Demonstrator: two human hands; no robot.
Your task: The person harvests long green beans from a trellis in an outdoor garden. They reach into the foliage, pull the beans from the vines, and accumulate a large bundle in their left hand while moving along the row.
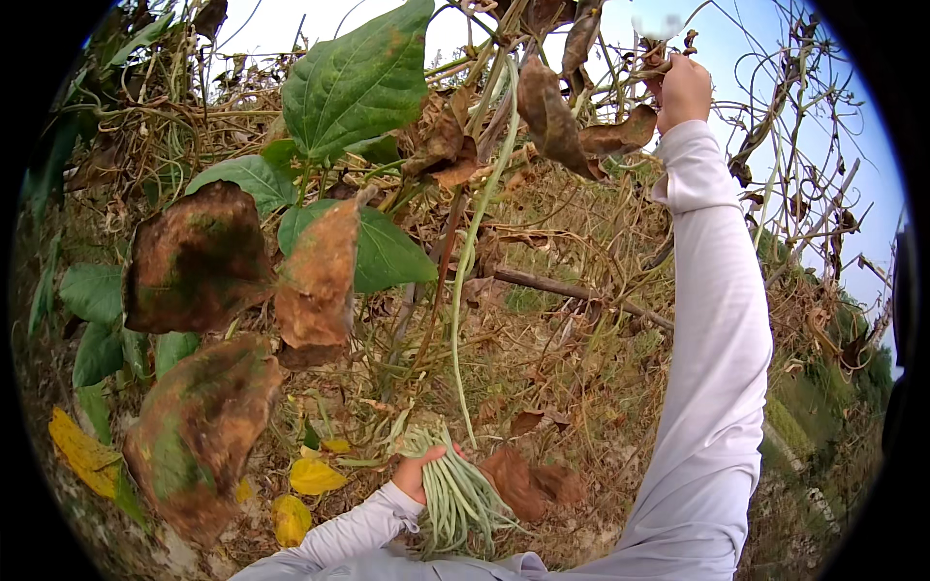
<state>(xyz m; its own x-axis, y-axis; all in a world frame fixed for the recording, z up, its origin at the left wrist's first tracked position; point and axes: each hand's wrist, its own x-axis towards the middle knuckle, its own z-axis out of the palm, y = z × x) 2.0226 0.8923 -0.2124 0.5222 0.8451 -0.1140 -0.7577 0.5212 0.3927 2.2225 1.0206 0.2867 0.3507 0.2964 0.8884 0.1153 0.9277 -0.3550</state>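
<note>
My left hand point(414, 477), low in front of me, grips a thick bunch of pale green yardlong beans point(461, 501). The stem ends stick up above the fist and the pods fan out below it to the right. One long bean pod point(472, 240) hangs from the vine above, its tip coming down close to the bunch. High at the upper right, my right hand point(685, 91) is closed around a dry vine stem point(652, 72) among withered leaves. What lies inside that fist is hidden.
Large green leaves point(356, 80) and browned leaves point(200, 254) hang close on the left. A wooden pole point(559, 285) slants through the tangled dry vines. Bare twining stems point(788, 94) rise at the right. Yellow leaves point(316, 476) show low on the left.
</note>
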